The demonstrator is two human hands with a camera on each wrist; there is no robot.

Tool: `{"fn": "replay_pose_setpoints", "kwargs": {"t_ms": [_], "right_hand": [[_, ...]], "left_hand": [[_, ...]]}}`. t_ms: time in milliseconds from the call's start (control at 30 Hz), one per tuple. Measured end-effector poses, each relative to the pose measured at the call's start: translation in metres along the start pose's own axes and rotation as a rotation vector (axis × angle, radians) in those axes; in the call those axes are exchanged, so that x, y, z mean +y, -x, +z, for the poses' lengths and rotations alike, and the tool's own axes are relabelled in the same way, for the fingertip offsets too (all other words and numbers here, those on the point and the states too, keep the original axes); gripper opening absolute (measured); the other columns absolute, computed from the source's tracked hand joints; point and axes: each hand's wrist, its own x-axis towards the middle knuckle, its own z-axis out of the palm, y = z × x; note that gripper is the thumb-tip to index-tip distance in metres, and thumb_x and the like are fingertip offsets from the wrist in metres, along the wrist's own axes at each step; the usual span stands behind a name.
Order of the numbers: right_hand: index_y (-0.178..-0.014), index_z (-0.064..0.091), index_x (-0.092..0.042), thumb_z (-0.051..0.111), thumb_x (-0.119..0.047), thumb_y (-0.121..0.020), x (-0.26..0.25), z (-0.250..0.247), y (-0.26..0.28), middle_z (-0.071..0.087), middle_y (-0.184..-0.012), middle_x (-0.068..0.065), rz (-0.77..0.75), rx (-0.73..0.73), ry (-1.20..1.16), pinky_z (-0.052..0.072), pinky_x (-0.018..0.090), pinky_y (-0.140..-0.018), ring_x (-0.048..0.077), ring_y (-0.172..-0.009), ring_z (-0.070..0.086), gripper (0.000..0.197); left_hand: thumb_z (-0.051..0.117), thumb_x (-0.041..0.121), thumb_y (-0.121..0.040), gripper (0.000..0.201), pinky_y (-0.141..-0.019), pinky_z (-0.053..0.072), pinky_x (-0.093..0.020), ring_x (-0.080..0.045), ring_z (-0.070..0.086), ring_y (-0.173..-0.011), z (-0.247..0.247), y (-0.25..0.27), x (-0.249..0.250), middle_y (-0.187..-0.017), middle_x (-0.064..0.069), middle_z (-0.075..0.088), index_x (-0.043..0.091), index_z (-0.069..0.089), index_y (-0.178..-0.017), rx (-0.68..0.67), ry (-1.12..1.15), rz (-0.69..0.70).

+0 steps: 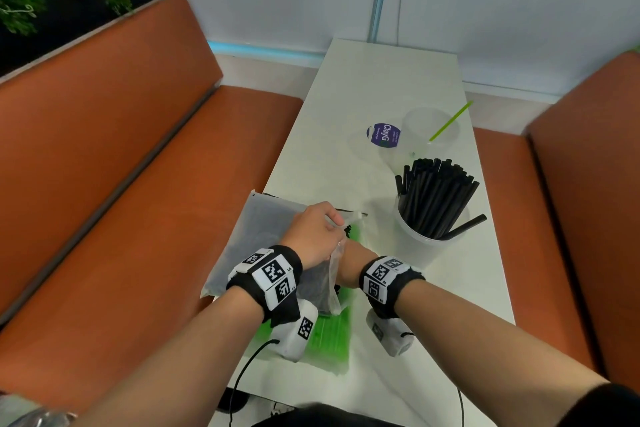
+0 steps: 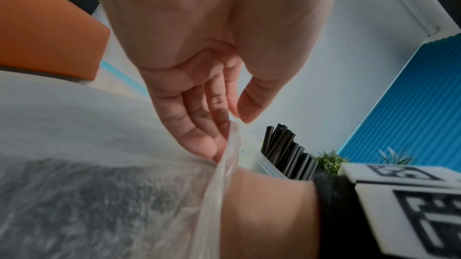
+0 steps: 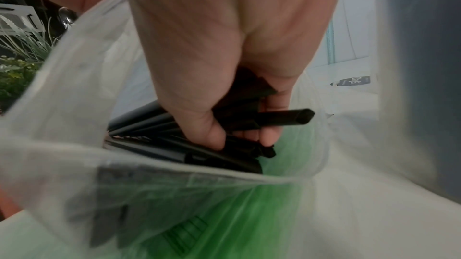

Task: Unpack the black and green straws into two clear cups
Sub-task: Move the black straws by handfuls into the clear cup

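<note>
My left hand [image 1: 332, 220] pinches the mouth edge of a clear plastic bag [image 1: 320, 284], thumb against fingers [image 2: 199, 141] on the film [image 2: 224, 156]. My right hand [image 3: 245, 137] is inside that bag, gripping a bundle of black straws [image 3: 159, 125]; one straw [image 3: 289, 118] sticks out to the right. A green straw pack [image 1: 329, 336] lies flat under the bag. A clear cup [image 1: 424, 243] at the right holds several black straws [image 1: 434, 198]. Behind it a second clear cup [image 1: 420, 142] holds one green straw [image 1: 450, 121].
A frosted bag [image 1: 256, 232] with dark contents lies at the table's left edge, overhanging it. A purple round label [image 1: 381, 133] lies beside the far cup. The white table [image 1: 374, 80] is narrow, with orange benches [image 1: 138, 149] on both sides and a wall behind.
</note>
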Motion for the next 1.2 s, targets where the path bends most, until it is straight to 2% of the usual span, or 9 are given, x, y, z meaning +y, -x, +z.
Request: {"fn": "replay_pose_setpoints", "kwargs": {"t_ms": [167,267,367,567,700,800,933,1100,1200], "right_hand": [[-0.09,0.058,-0.006,0.049,-0.01,-0.094,0.003,0.011,-0.002,0.06,-0.092,0.007,0.067,0.042,-0.018,0.049,0.031,-0.074,0.021,-0.085,0.058,0.011],[-0.076,0.047,-0.015,0.051,-0.009,-0.09,0.004,0.013,-0.002,0.049,-0.078,0.0,0.111,0.063,0.016,0.043,0.028,-0.063,0.018,-0.073,0.051,0.016],[-0.064,0.034,-0.017,0.05,-0.008,-0.088,0.006,0.01,0.0,0.04,-0.067,-0.002,0.108,0.049,0.059,0.035,0.024,-0.051,0.019,-0.065,0.046,0.03],[-0.086,0.049,-0.016,0.053,-0.014,-0.087,0.015,0.002,0.01,0.054,-0.084,0.008,0.191,0.018,0.116,0.041,0.032,-0.059,0.024,-0.067,0.053,0.005],[-0.106,0.056,-0.015,0.057,-0.014,-0.085,0.035,-0.011,0.03,0.061,-0.097,0.01,0.198,0.084,0.139,0.049,0.036,-0.064,0.032,-0.084,0.064,0.021],[-0.098,0.058,-0.018,0.054,-0.014,-0.085,0.055,-0.013,0.054,0.06,-0.091,0.007,0.218,0.101,0.126,0.052,0.037,-0.066,0.03,-0.082,0.062,0.014],[-0.08,0.049,-0.023,0.051,-0.009,-0.081,0.082,-0.012,0.093,0.045,-0.067,-0.008,0.279,0.104,0.084,0.037,0.028,-0.056,0.022,-0.068,0.054,0.014],[-0.069,0.045,-0.028,0.049,-0.007,-0.077,0.117,-0.01,0.145,0.052,-0.066,-0.007,0.441,0.129,-0.019,0.035,0.022,-0.049,0.016,-0.063,0.055,0.023],[-0.073,0.051,-0.026,0.048,-0.007,-0.076,0.128,-0.012,0.161,0.056,-0.068,-0.006,0.479,0.135,-0.041,0.043,0.026,-0.05,0.017,-0.064,0.058,0.02]], "left_hand": [[0.056,0.008,-0.088,0.015,-0.075,0.06,-0.047,-0.032,0.071,-0.075,0.001,0.001,0.001,-0.079,-0.014,0.071,0.023,0.059,-0.093,0.005,0.009,0.008],[0.056,0.008,-0.088,0.016,-0.075,0.06,-0.048,-0.033,0.071,-0.075,0.0,0.003,0.001,-0.08,-0.014,0.071,0.023,0.059,-0.092,0.01,0.015,0.009],[0.055,0.007,-0.087,0.016,-0.074,0.06,-0.048,-0.03,0.069,-0.071,0.0,0.003,-0.001,-0.081,-0.017,0.072,0.022,0.06,-0.091,0.02,0.023,0.012],[0.054,0.006,-0.089,0.016,-0.072,0.061,-0.048,-0.026,0.066,-0.066,0.003,-0.001,-0.004,-0.082,-0.017,0.071,0.021,0.059,-0.091,0.019,0.034,0.011],[0.056,0.006,-0.089,0.014,-0.072,0.061,-0.047,-0.023,0.063,-0.063,0.005,-0.006,-0.007,-0.073,-0.012,0.068,0.019,0.061,-0.091,0.049,0.065,-0.002],[0.057,0.007,-0.09,0.014,-0.07,0.062,-0.043,-0.022,0.062,-0.061,0.007,-0.01,-0.006,-0.076,-0.015,0.07,0.02,0.062,-0.091,0.039,0.051,-0.007],[0.054,0.005,-0.089,0.017,-0.06,0.057,-0.035,-0.019,0.057,-0.053,0.01,-0.018,-0.006,-0.066,-0.009,0.066,0.02,0.063,-0.089,0.032,0.042,-0.016],[0.052,0.0,-0.087,0.017,-0.051,0.05,-0.031,-0.021,0.06,-0.048,0.019,-0.032,-0.002,-0.061,-0.01,0.068,0.013,0.062,-0.093,0.038,0.094,-0.093],[0.052,0.003,-0.089,0.016,-0.05,0.05,-0.029,-0.019,0.064,-0.05,0.014,-0.036,-0.007,-0.063,-0.01,0.07,0.014,0.063,-0.094,0.068,0.09,-0.122]]}}
